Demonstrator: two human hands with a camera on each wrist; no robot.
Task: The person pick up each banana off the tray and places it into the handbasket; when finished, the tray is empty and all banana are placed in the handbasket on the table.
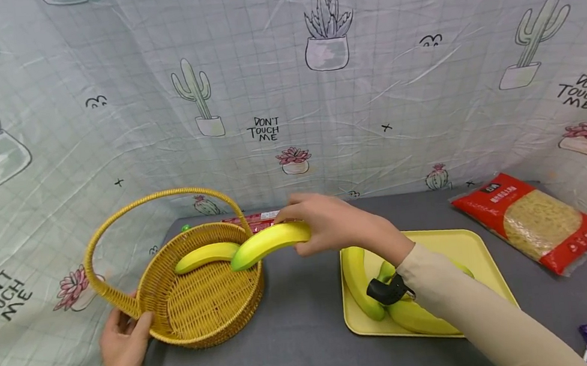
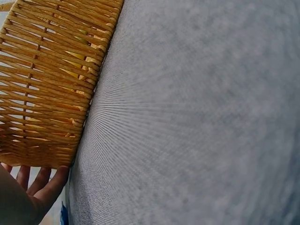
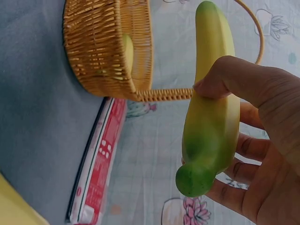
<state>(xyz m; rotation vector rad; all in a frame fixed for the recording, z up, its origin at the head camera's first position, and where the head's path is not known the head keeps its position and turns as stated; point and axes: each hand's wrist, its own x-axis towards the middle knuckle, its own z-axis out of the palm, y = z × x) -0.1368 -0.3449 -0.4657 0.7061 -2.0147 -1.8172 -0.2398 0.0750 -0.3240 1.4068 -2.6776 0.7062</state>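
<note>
The right sleeve (image 1: pixel 470 302) hides part of the bananas on the yellow tray (image 1: pixel 474 241). The right hand (image 1: pixel 331 224) has its grip clamped on a banana (image 1: pixel 268 243) over the basket (image 1: pixel 202 290) rim. The left hand (image 1: pixel 122 347), fingers straight, touches the basket's wall. A red packet (image 1: pixel 534 222) lies on the surface beyond the tray.
</note>
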